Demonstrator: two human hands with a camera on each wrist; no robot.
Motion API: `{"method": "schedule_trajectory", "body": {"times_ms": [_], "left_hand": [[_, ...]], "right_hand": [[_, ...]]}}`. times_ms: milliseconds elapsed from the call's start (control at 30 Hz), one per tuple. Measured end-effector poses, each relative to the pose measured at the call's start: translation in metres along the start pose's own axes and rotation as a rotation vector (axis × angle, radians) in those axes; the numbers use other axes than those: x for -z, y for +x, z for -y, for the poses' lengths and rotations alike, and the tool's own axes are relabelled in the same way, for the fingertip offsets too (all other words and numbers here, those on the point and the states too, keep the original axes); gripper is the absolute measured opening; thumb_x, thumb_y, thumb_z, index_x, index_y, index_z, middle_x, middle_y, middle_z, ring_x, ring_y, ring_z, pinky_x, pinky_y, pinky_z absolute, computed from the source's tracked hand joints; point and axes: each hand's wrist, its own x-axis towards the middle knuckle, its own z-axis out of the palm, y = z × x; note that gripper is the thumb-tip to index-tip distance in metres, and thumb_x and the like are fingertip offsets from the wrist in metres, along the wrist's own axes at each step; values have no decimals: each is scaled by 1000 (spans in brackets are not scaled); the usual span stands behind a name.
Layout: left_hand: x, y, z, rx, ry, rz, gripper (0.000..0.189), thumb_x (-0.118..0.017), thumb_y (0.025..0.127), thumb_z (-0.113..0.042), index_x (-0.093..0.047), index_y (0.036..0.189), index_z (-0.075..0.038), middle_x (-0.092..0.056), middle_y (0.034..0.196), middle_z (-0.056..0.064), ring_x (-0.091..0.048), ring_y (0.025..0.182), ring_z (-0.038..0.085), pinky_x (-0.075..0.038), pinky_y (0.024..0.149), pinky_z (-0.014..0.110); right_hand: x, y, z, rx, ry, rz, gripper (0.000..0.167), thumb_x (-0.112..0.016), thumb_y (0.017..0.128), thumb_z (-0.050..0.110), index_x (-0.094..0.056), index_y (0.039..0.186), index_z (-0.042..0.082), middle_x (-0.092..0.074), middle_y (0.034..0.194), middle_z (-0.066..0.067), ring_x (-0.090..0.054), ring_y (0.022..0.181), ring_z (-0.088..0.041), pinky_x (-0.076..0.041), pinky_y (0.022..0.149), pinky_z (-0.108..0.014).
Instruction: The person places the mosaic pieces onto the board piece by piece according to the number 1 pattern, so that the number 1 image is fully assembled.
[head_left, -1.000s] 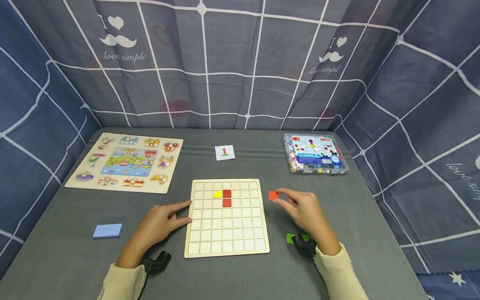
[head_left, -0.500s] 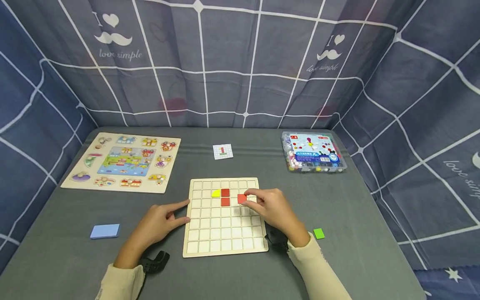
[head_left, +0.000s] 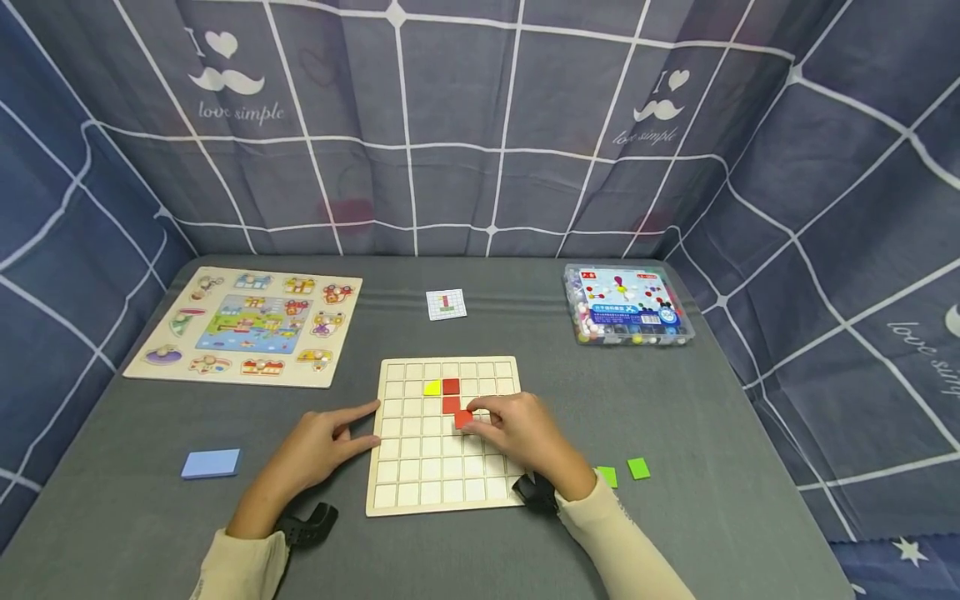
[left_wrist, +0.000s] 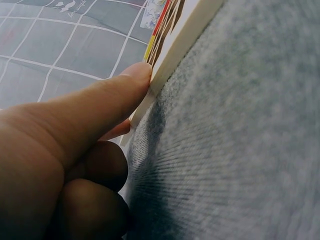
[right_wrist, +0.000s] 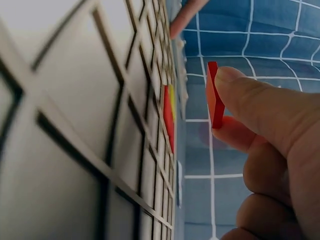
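Note:
A red square tile [head_left: 462,419] is pinched between thumb and forefinger of my right hand [head_left: 520,427], low over the wooden grid board [head_left: 408,475]. In the right wrist view the red tile [right_wrist: 215,95] stands clear of the board's surface. Two red tiles [head_left: 451,387] lie in the grid one above the other, and a yellow tile [head_left: 432,387] sits left of the upper one. At the board's left edge, my left hand [head_left: 318,446] touches the side with thumb and forefinger apart; its other fingers [left_wrist: 95,205] are curled under.
Two green tiles [head_left: 638,468] lie by my right sleeve, one partly covered. A blue rectangular piece [head_left: 211,464] is on the left. Farther back are a picture puzzle board [head_left: 337,337], a small pattern card [head_left: 446,305] and a clear plastic box [head_left: 630,304].
My right hand has carried the red tile left from beside the board to just below and right of the lower red tile. The left hand stays at the board's edge.

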Motion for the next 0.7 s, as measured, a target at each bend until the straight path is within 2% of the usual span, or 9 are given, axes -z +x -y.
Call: {"method": "schedule_trajectory", "body": {"times_ms": [200, 433, 700], "left_hand": [[0, -1, -2, 18, 2, 12, 60, -78, 90, -43, -63, 143, -19, -48, 56, -10, -38, 49, 4, -32, 48, 25], [-2, -1, 2, 17, -28, -12, 58, -80, 89, -42, -65, 141, -20, -46, 57, -11, -37, 50, 4, -33, 50, 25], [-4, 2, 5, -9, -55, -43, 55, -81, 87, -40, -68, 137, -21, -46, 58, -12, -37, 51, 3, -33, 51, 25]], "right_hand": [[-9, -1, -1, 14, -19, -33, 24, -84, 86, 37, -81, 100, 17, -32, 56, 20, -25, 53, 6, -32, 53, -18], [-16, -1, 0, 15, -30, -63, 24, -84, 85, 37, -80, 97, 18, -35, 57, 20, -30, 54, 6, -34, 52, -19], [-23, -1, -1, -44, 62, 17, 23, -83, 89, 31, -79, 102, 13, -35, 57, 19, -28, 53, 7, -33, 52, -17]]}}
